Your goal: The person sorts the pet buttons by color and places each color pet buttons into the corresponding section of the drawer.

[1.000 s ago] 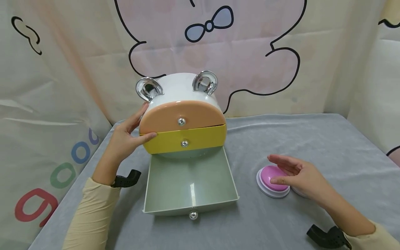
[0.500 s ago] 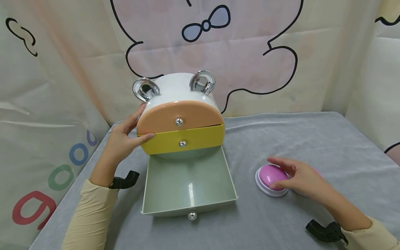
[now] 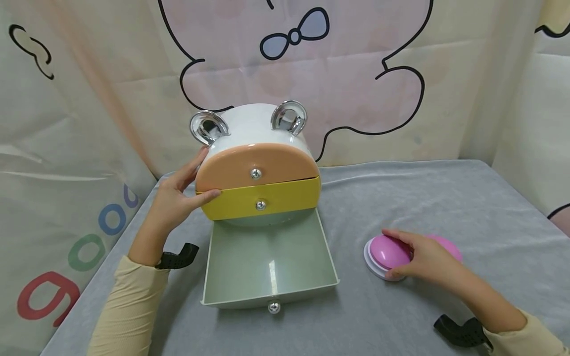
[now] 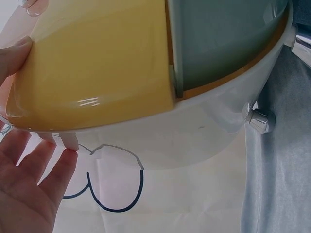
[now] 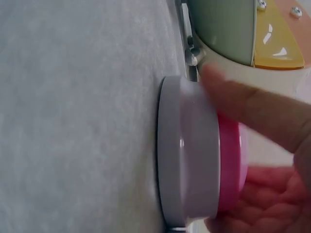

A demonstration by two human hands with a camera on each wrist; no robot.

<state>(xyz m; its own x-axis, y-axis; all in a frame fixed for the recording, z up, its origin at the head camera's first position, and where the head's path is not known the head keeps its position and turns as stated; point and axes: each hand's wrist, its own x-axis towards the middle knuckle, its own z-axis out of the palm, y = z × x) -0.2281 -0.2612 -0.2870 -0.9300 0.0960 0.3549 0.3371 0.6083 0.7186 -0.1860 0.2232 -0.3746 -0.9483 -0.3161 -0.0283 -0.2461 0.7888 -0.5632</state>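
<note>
A small drawer cabinet (image 3: 254, 121) with a rounded white body and silver ears stands on the table. My left hand (image 3: 175, 200) holds its left side, thumb on the yellow drawer (image 3: 289, 195) and fingers along the white shell. The orange drawer (image 3: 231, 165) above is closed too. At the bottom the green drawer (image 3: 271, 262) is pulled out, with nothing inside. To the right, my right hand (image 3: 427, 257) grips a pink-domed push button (image 5: 199, 155) with a pale base, thumb on one side and fingers on the other. The button's base is close against the cloth.
A second pink-domed button (image 3: 447, 245) sits just behind my right hand, partly hidden by it. Grey cloth (image 3: 356, 321) covers the table. A printed curtain (image 3: 356, 89) hangs right behind the cabinet. The green drawer's silver knob (image 3: 274, 307) sticks out toward me.
My right hand has come down over the nearer pink button and its fingers have closed around it. More of the second button shows now. The left hand and cabinet stay put.
</note>
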